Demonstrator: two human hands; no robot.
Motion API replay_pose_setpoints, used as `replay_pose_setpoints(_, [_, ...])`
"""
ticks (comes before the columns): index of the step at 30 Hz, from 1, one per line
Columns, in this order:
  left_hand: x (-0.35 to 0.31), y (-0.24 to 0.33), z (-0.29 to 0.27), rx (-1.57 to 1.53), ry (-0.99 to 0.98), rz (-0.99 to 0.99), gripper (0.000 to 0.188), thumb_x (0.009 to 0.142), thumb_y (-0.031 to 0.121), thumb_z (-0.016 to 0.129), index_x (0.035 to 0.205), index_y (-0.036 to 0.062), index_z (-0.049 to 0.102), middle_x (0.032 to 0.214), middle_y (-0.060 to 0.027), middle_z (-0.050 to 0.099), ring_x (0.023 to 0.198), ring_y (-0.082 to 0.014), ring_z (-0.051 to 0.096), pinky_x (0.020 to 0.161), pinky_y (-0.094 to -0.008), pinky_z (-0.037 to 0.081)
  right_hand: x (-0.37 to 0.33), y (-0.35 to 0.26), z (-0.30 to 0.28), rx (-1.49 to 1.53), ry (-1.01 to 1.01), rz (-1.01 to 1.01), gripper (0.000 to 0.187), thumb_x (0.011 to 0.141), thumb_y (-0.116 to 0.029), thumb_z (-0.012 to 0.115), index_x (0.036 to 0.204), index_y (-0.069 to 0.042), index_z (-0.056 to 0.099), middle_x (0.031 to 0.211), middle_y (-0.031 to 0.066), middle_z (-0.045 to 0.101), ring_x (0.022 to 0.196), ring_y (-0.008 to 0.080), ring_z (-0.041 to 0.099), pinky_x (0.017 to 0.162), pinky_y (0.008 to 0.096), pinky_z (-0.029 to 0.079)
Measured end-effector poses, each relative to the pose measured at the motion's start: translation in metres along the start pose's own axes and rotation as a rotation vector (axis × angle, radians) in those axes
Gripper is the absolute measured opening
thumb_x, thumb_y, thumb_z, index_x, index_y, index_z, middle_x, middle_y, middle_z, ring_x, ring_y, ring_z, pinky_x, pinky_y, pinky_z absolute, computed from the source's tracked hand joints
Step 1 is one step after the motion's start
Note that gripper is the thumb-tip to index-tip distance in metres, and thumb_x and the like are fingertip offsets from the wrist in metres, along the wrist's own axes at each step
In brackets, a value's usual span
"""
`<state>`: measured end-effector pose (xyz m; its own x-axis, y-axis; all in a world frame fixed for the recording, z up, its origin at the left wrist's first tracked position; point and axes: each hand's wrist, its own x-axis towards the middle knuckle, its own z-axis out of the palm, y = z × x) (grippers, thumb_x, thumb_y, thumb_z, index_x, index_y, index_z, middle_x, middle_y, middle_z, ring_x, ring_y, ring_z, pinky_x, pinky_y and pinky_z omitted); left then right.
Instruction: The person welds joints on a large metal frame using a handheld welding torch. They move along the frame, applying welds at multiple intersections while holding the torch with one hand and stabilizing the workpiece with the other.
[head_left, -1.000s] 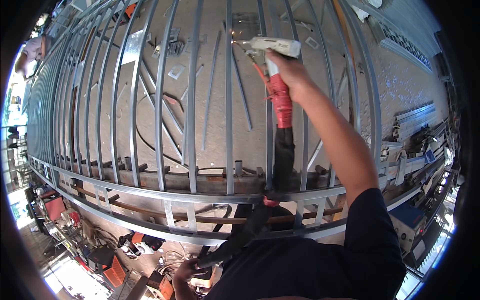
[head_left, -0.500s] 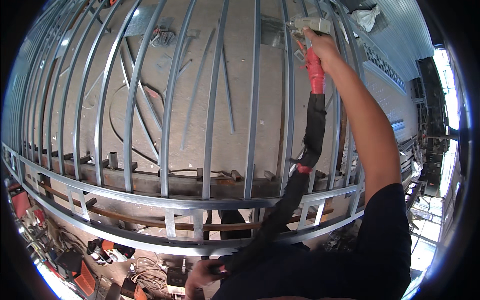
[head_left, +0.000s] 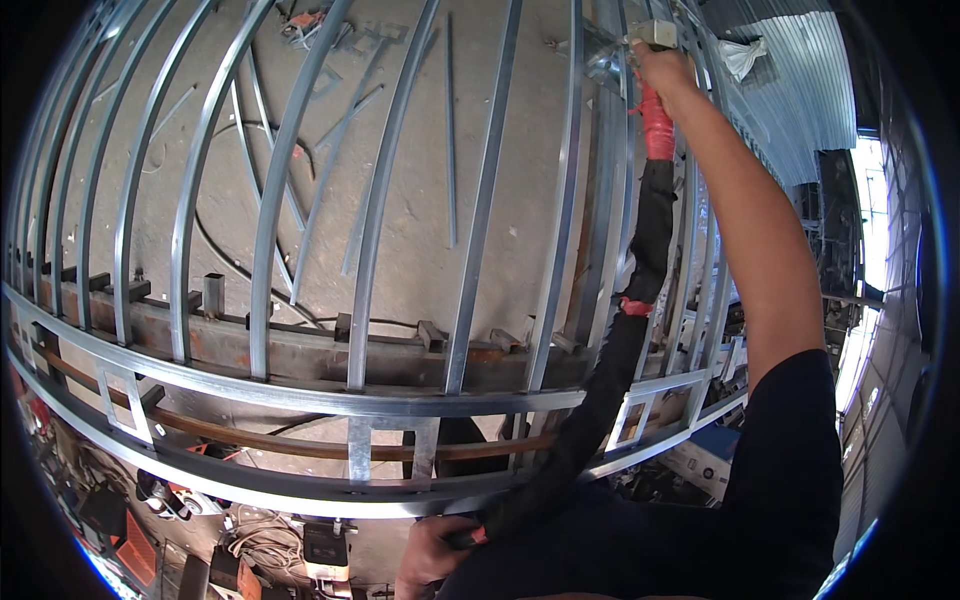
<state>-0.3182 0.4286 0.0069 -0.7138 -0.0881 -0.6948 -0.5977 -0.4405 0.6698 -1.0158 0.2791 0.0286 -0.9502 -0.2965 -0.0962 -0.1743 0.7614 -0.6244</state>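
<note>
My right hand [head_left: 664,74], arm stretched far ahead, is wrapped round a pale, boxy welding gun [head_left: 658,35] at the far right of the metal frame. A thick black-sleeved hose [head_left: 652,215], bound with red tape near the hand, runs from the gun back toward my waist. Low in the view, my left hand [head_left: 436,550] is closed round the hose near a red-taped spot. The silvery frame [head_left: 450,403] has several long parallel bars beneath the hose. The gun's tip is too small and blurred to make out.
A rusty steel beam [head_left: 300,350] with short stubs crosses under the bars. Loose metal strips [head_left: 451,140] and a black cable [head_left: 215,245] lie on the floor. Nearer, at lower left, are coiled cords [head_left: 262,540] and an orange-and-black machine [head_left: 135,548]. Corrugated sheets [head_left: 805,75] stand at far right.
The view has shifted to the right along the frame. My right hand and the gun now appear farther right and slightly higher. Both hands keep their hold.
</note>
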Motion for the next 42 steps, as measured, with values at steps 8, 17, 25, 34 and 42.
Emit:
replay_pose_setpoints(8, [0.001,-0.004,-0.011,0.027,0.013,0.114,0.033,0.067,0.009,0.085,0.099,0.0060,0.076,0.090,-0.0148,0.075,0.082,-0.0309,0.072,0.075,-0.0368,0.056,0.006,-0.003,0.018,-0.112,0.020,-0.067,0.040,0.093,-0.036,0.071,0.105,0.002,0.070,0.088,0.0120,0.069,0.072,0.0226,0.063,0.063,0.0403,0.050])
replay_pose_setpoints(17, [-0.003,0.009,-0.020,-0.013,0.067,0.158,0.038,0.065,0.023,0.087,0.097,0.0056,0.077,0.092,-0.0160,0.075,0.085,-0.0336,0.073,0.079,-0.0391,0.056,0.012,-0.002,0.018,-0.107,-0.033,0.018,0.043,0.096,-0.036,0.068,0.112,0.004,0.067,0.098,0.0119,0.067,0.075,0.0230,0.062,0.065,0.0400,0.052])
replay_pose_setpoints(25, [-0.004,0.009,-0.026,-0.021,0.066,0.145,0.039,0.063,0.024,0.086,0.097,0.0074,0.077,0.091,-0.0143,0.076,0.085,-0.0330,0.073,0.079,-0.0381,0.056,0.004,-0.010,0.019,-0.073,-0.017,0.043,0.037,0.097,-0.033,0.067,0.115,-0.001,0.067,0.098,0.0086,0.066,0.075,0.0211,0.061,0.066,0.0369,0.054])
replay_pose_setpoints(34, [-0.001,0.002,-0.025,0.008,0.064,0.165,0.039,0.063,0.025,0.086,0.096,0.0073,0.077,0.090,-0.0137,0.076,0.084,-0.0333,0.072,0.078,-0.0389,0.057,-0.010,-0.014,0.016,-0.073,-0.018,0.097,0.038,0.096,-0.035,0.069,0.114,0.000,0.065,0.098,0.0088,0.065,0.075,0.0216,0.061,0.067,0.0371,0.055])
replay_pose_setpoints(42, [-0.001,-0.002,-0.025,0.040,0.084,0.230,0.037,0.063,0.027,0.087,0.094,0.0078,0.077,0.089,-0.0130,0.075,0.082,-0.0339,0.072,0.077,-0.0395,0.056,-0.001,-0.004,0.009,-0.082,-0.020,0.071,0.041,0.096,-0.039,0.070,0.117,-0.005,0.064,0.087,0.0073,0.064,0.065,0.0190,0.060,0.055,0.0377,0.051])
